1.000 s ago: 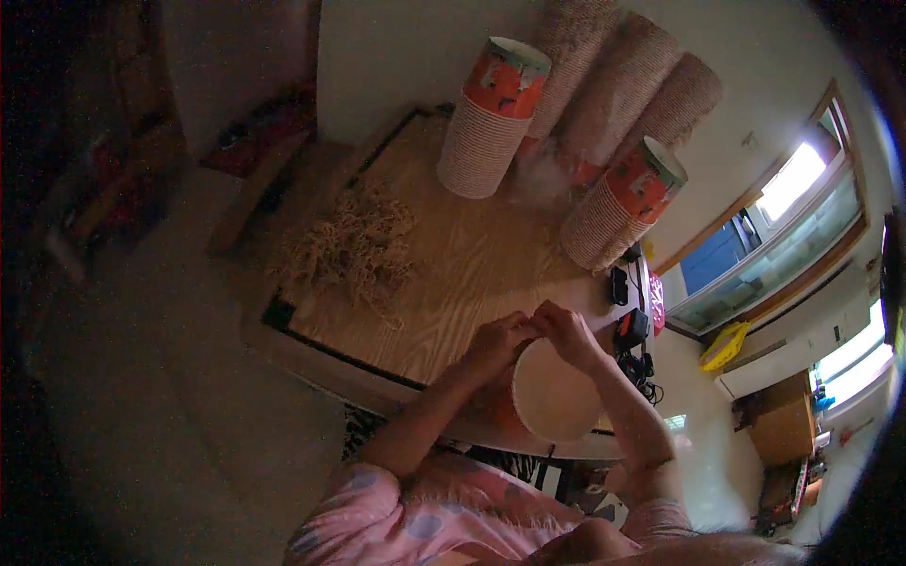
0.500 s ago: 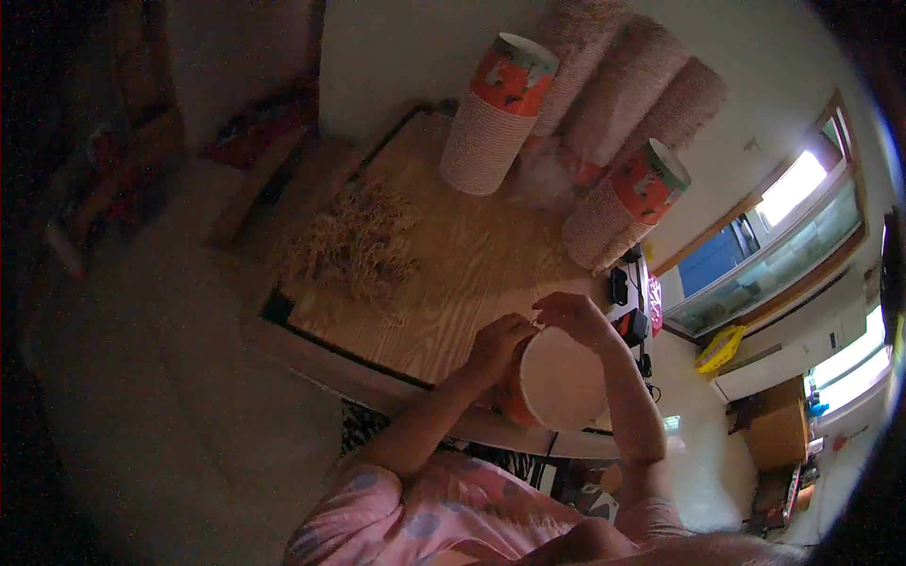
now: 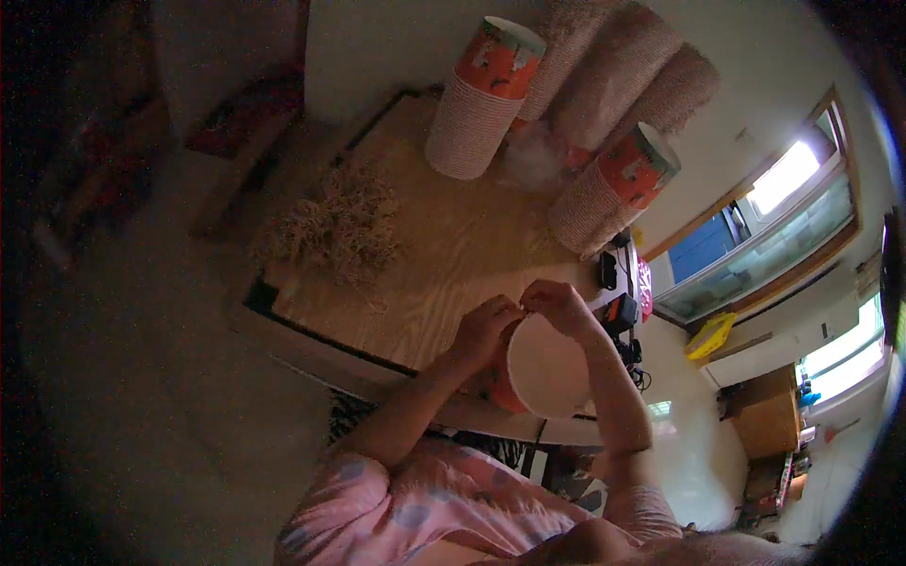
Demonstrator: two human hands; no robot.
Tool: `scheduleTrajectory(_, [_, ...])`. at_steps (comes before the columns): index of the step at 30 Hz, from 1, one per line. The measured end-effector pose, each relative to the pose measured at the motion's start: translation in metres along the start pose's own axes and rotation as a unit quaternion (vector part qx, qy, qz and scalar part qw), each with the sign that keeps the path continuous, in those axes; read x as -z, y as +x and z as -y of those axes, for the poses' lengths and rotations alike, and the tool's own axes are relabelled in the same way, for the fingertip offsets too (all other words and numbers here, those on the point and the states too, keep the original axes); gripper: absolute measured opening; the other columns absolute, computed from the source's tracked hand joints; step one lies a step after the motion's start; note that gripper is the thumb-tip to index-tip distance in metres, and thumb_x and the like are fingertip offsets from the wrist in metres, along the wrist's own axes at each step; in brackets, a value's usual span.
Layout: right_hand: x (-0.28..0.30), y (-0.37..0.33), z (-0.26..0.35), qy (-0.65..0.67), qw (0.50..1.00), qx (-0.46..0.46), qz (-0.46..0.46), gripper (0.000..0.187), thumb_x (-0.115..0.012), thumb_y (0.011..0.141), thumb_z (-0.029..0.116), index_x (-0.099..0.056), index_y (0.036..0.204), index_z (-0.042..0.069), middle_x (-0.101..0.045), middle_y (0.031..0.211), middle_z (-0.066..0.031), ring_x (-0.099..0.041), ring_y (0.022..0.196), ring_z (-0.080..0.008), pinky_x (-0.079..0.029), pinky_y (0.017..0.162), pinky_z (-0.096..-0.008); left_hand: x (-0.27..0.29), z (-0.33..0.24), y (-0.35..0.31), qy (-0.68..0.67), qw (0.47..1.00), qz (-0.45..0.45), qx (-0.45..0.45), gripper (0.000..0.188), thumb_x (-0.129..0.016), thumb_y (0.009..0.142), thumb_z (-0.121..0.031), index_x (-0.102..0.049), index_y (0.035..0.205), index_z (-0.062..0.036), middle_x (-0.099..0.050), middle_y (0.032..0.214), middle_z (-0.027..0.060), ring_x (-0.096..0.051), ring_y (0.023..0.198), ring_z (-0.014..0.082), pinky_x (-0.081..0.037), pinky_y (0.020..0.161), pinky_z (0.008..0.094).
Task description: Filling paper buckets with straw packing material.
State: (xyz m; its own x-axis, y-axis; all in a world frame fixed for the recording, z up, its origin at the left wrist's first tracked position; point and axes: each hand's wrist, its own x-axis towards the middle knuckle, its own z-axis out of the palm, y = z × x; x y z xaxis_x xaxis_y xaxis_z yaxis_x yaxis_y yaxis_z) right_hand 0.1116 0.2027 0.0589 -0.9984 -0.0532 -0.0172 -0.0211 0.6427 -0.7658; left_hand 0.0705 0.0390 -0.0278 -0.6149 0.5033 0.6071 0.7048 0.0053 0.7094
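Note:
My left hand (image 3: 485,330) is closed at the far left side of an orange paper bucket (image 3: 549,373), whose pale round opening faces me. The fingers of my right hand (image 3: 559,309) are pinched together at the bucket's far rim, close to the left fingertips. Whatever lies between the right fingertips is too small and dark to make out. The bucket is tilted, near the table's front edge in front of my body. Beyond my hands, to the left, lies a tangled pile of tan cords (image 3: 344,226) on the wooden tabletop (image 3: 444,264).
Two tall stacks of nested orange paper buckets, a left stack (image 3: 472,113) and a right stack (image 3: 604,198), stand at the back. Behind them are several plastic-wrapped stacks (image 3: 618,80). Small black devices (image 3: 613,311) with cables sit along the right edge. A yellow basket (image 3: 711,337) is farther right.
The view has shifted slightly, so the whole scene sits a little higher and further left. My hands stay at the bucket's rim, and my right fingers have drawn closer to the left ones.

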Motion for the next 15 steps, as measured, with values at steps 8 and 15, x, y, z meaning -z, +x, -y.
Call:
scheduleTrajectory(8, [-0.004,0.0,-0.003,-0.071,0.996,-0.045,-0.039,0.019,-0.051,0.089,0.019,-0.053,0.081,0.001,-0.052,0.074,-0.0019,-0.051,0.073,-0.0102,-0.043,0.068,-0.0265,0.008,-0.013,0.008,0.03,0.999,-0.022,-0.023,0.016,-0.06,0.075,-0.009,-0.064,0.09,-0.0082,-0.057,0.087,0.0071,-0.057,0.088,0.0251,-0.049,0.072,0.0348])
scheduleTrajectory(15, [0.002,-0.003,-0.011,0.005,1.0,-0.002,-0.005,0.014,-0.054,0.087,0.013,-0.06,0.087,0.0,-0.062,0.085,-0.0093,-0.059,0.08,-0.0169,-0.046,0.069,-0.032,0.001,-0.007,0.012,-0.187,0.967,-0.003,0.174,0.015,-0.065,0.078,-0.018,-0.064,0.085,-0.0049,-0.06,0.079,0.006,-0.058,0.067,0.0168,-0.048,0.06,0.0291])
